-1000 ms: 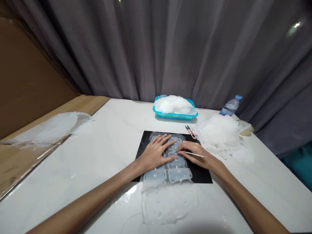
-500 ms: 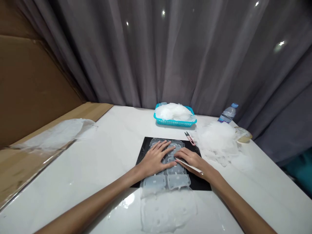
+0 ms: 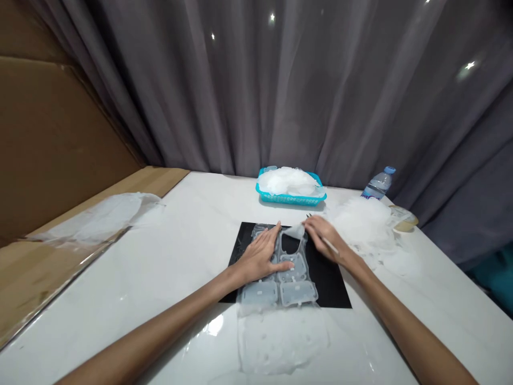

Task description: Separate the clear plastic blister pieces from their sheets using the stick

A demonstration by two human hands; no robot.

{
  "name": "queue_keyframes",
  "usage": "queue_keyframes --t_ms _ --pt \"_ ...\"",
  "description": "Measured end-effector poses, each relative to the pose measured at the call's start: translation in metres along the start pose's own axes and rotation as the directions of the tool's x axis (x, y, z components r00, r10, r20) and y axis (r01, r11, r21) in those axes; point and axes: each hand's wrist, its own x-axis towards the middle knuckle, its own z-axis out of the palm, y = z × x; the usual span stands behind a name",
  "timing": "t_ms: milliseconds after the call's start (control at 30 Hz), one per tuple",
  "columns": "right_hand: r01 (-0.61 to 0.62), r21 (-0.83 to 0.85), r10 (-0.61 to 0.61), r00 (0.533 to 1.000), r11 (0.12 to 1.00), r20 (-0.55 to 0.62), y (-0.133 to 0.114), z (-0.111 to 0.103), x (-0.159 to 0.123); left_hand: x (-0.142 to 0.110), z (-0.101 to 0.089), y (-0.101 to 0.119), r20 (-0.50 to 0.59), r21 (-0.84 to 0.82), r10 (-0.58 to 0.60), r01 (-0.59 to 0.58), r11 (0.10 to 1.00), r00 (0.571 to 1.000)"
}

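A translucent, soft-looking moulded sheet [image 3: 292, 267] with rounded rectangular shapes lies over a black mat [image 3: 331, 283], its near end spilling onto the white table. My left hand [image 3: 262, 254] presses flat on the sheet, fingers stretched out and thumb spread to the right. Near the mat's far edge, my right hand [image 3: 323, 238] pinches a lifted translucent piece [image 3: 295, 231]; an opening below it shows black mat. A slim white stick-like tool [image 3: 331, 245] rests in the same hand, its kind unclear. Thread snips [image 3: 309, 216] lie mostly hidden behind that hand.
A turquoise basket [image 3: 290, 200] piled with whitish translucent pieces stands at the back. To the right are a heap of similar material [image 3: 363, 224], a water bottle [image 3: 379, 183] and a tape roll [image 3: 405, 220]. Cardboard [image 3: 60, 128] with a translucent sheet [image 3: 100, 216] occupies the left.
My right hand has moved away and slightly right, lifting a translucent piece off the sheet and baring black mat beneath. My left hand stays flat on the sheet, its fingers now closer together.
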Motion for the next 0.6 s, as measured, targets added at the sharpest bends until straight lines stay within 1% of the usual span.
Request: queue_keyframes --t_ms 67,100,200,233,300,367,400,467,500,533,600 --pt "-0.077 0.007 0.077 0.995 0.997 -0.056 0.007 -0.005 0.011 0.0 0.0 -0.001 0.005 -0.01 -0.001 0.001 1.0 1.0" --pt "-0.095 0.019 0.096 0.994 0.995 -0.051 0.008 -0.006 0.015 0.0 0.001 -0.002 0.001 -0.017 -0.006 0.006 1.0 1.0" --pt "-0.096 0.067 0.093 0.995 0.993 0.042 -0.003 -0.01 0.016 0.001 0.003 -0.006 -0.044 -0.074 -0.028 0.025 0.997 0.999" --pt "-0.096 0.085 0.09 0.993 0.992 0.077 -0.009 -0.012 0.015 0.003 0.003 -0.006 -0.075 -0.11 -0.029 0.021 0.994 0.997" --pt "-0.105 0.117 0.09 0.987 0.988 0.131 -0.024 -0.018 0.014 0.006 0.003 -0.006 -0.182 -0.196 -0.013 -0.023 0.98 0.983" --pt "-0.128 0.162 0.097 0.977 0.979 0.188 -0.038 -0.025 0.014 0.011 0.001 -0.003 -0.306 -0.265 0.029 -0.114 0.958 0.952" --pt "-0.149 0.193 0.105 0.969 0.97 0.222 -0.043 -0.029 0.014 0.014 -0.001 -0.001 -0.351 -0.283 0.051 -0.157 0.946 0.935" --pt "-0.217 0.267 0.14 0.95 0.939 0.278 -0.05 -0.035 0.014 0.017 -0.004 0.002 -0.386 -0.305 0.083 -0.212 0.929 0.919" --pt "-0.254 0.299 0.171 0.946 0.92 0.276 -0.052 -0.038 0.014 0.018 -0.005 0.004 -0.383 -0.317 0.087 -0.219 0.923 0.92" --pt "-0.284 0.322 0.209 0.946 0.903 0.248 -0.053 -0.04 0.013 0.019 -0.007 0.005 -0.377 -0.332 0.081 -0.216 0.918 0.923" --pt "-0.303 0.331 0.281 0.953 0.894 0.114 -0.052 -0.042 0.011 0.018 -0.009 0.007 -0.371 -0.37 0.051 -0.198 0.908 0.927"
